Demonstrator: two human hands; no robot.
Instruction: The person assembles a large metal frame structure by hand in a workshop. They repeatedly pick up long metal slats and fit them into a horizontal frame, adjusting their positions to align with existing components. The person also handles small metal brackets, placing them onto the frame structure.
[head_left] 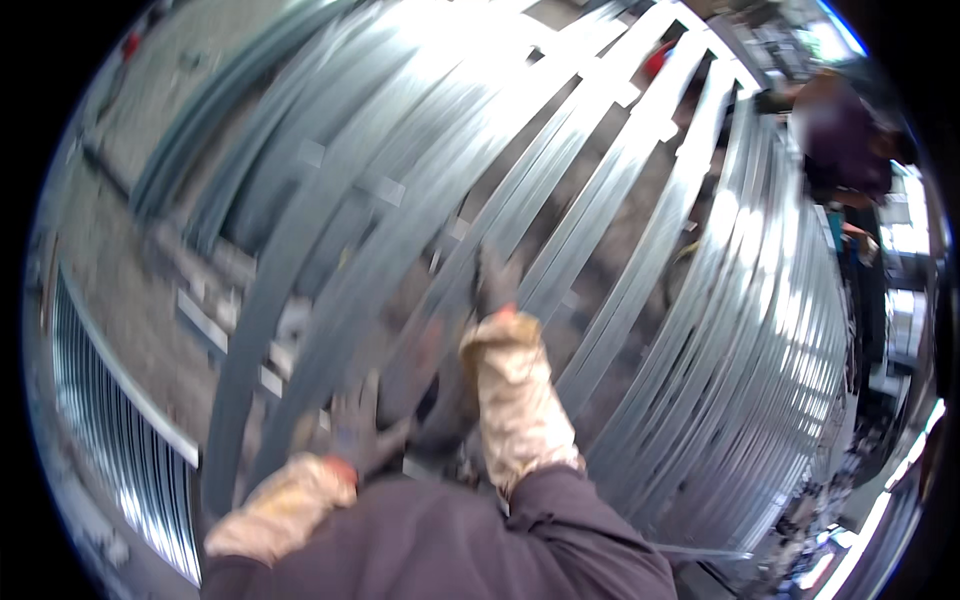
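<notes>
My left hand (365, 432), in a grey glove, is low in the view with its fingers spread and nothing in it. It is near the lower ends of the long grey metal profiles (330, 330). My right hand (497, 282), in a dark glove, reaches farther forward, beside or against a long metal profile (520, 205). Motion blur smears its fingers, so a grip does not show. Tan protective sleeves (515, 390) cover both forearms, with orange cuffs at the wrists.
Many shiny metal profiles (760, 300) lie close together on the right. Several more curve across the left, with a ribbed metal stack (120, 420) at the lower left. Another person (845, 140) in dark clothing is at the upper right. Concrete floor (130, 270) shows at left.
</notes>
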